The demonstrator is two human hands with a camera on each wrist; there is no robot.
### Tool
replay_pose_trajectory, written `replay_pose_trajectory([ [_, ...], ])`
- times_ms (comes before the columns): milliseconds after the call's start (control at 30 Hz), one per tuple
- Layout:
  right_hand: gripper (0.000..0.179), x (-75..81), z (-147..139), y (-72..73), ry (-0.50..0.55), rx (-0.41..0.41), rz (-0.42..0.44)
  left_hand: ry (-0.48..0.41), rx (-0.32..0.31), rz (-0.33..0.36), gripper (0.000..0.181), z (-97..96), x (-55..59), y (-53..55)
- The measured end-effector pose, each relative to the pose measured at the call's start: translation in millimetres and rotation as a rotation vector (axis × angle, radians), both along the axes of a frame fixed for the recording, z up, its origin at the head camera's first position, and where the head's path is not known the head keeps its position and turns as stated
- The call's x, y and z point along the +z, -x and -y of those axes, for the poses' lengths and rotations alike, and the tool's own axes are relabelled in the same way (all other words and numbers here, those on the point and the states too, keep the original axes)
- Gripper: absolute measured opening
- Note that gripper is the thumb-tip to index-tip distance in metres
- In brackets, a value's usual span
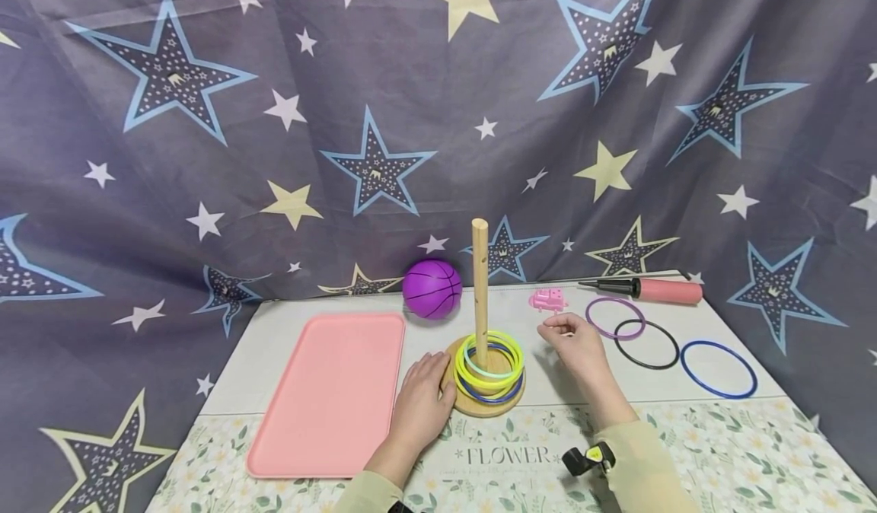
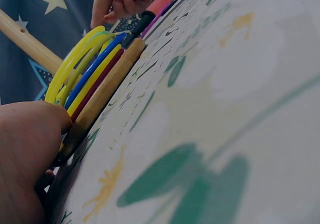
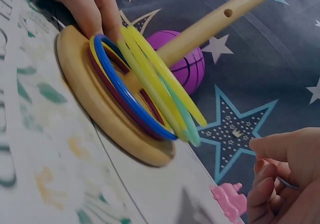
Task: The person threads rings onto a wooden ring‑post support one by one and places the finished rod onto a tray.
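The upright post (image 1: 481, 292) stands left of the loosely curled, empty fingers of the right hand (image 1: 578, 349); the nearer left hand (image 1: 421, 403), fingers extended, touches its base (image 1: 485, 411).

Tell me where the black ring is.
In the head view, the black ring lies on the right side of the table, to the right of the right hand, overlapping the purple ring and beside a loose blue ring.

The table cover (image 1: 692, 452), in front of the ring stand (image 1: 481, 292), reads "FLOWER" (image 1: 508, 454) in dark capitals, a small flower sign (image 1: 459, 454) at each end; the smaller lettering (image 1: 503, 473) beneath is too tiny to read.
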State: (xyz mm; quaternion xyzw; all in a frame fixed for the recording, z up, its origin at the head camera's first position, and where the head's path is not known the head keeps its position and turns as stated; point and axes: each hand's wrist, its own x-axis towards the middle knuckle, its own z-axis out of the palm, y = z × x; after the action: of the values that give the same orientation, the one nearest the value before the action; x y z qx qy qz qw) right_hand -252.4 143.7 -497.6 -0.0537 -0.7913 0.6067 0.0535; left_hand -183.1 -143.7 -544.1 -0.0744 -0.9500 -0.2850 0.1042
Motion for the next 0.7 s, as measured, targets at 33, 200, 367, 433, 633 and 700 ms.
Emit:
replay_pose_trajectory([
  [33, 0.024, 1.3, -3, -0.8, -0.003, -0.003, -0.003, -0.001, 0.001, -0.004, 0.054, -0.3, -0.3, 0.0],
  [200, 0.027, 9.0, -17, -5.8, -0.026, -0.019, -0.003, -0.005, 0.002, -0.012, 0.054, -1.2, -2.3, -0.2],
  [367, 0.031, 10.1, -36, -8.4, -0.043, -0.047, -0.005, -0.002, 0.001, -0.017, 0.055, -0.8, -4.1, 0.3],
  [433, 0.033, 9.5, -43, -9.6, -0.044, -0.056, 0.003, 0.0, 0.002, -0.017, 0.055, -0.7, -4.8, 0.8],
  [633, 0.036, 7.6, -63, -14.2, -0.051, -0.092, 0.007, -0.002, 0.003, -0.026, 0.054, -0.5, -5.2, 1.4],
  [700, 0.037, 6.9, -69, -15.8, -0.059, -0.104, 0.012, -0.002, 0.003, -0.025, 0.054, -0.6, -5.1, 1.3],
])
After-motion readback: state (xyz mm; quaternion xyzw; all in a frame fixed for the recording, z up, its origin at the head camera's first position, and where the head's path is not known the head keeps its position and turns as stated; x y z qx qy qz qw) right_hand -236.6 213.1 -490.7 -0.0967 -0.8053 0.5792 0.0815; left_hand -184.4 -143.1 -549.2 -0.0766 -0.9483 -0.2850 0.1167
